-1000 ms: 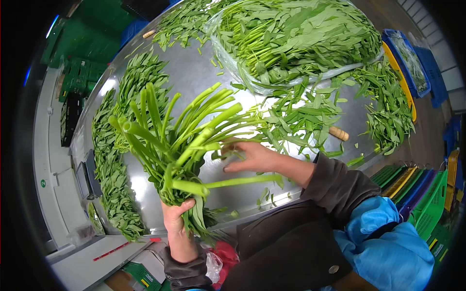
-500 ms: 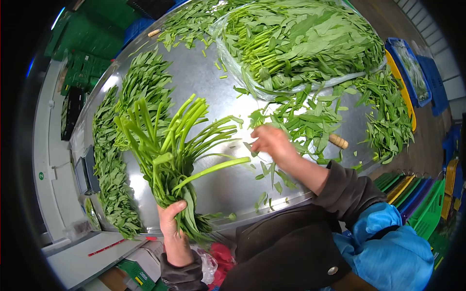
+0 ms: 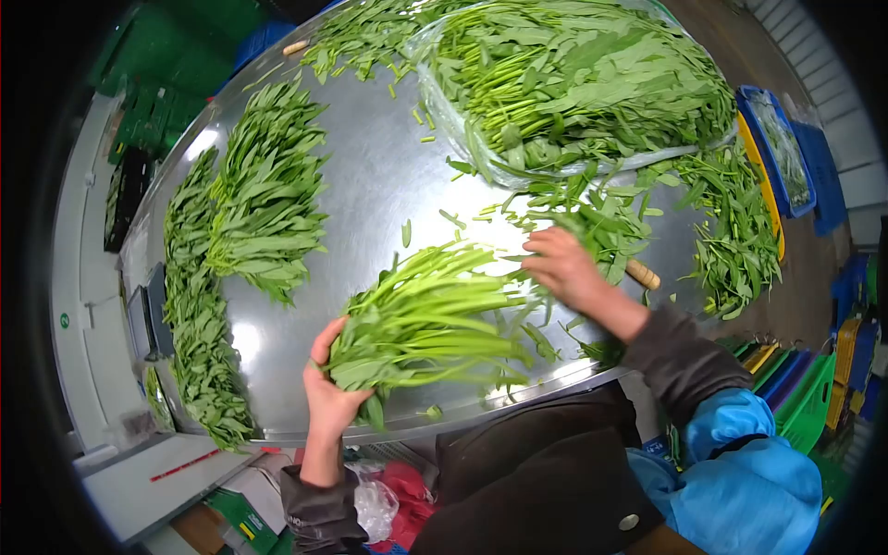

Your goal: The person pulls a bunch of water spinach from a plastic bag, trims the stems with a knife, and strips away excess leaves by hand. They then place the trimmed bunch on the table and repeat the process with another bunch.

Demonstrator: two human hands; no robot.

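Observation:
My left hand (image 3: 335, 388) is wrapped around the leafy end of a bunch of water spinach (image 3: 430, 319). The bunch lies low over the metal table, its pale cut stems fanned to the right and slightly blurred. To the right of the stem ends, my right hand (image 3: 569, 270) has its fingers curled together beside a heap of loose leaves (image 3: 610, 217); what is in them, if anything, is hidden. A wooden handle (image 3: 643, 274) sticks out from under that heap, close to my right wrist. Whatever it belongs to is covered.
A big open plastic bag of water spinach (image 3: 592, 83) fills the table's far side. Bunches in rows (image 3: 268, 194) line the left of the metal table (image 3: 370, 157). More greens (image 3: 735, 222) lie at the right edge, near a blue crate (image 3: 782, 153). Another wooden handle (image 3: 296, 46) is at the far edge.
The bunch in my left hand has tipped from stems-up to nearly flat, stems pointing right. My right hand has shifted slightly right, over the loose leaves.

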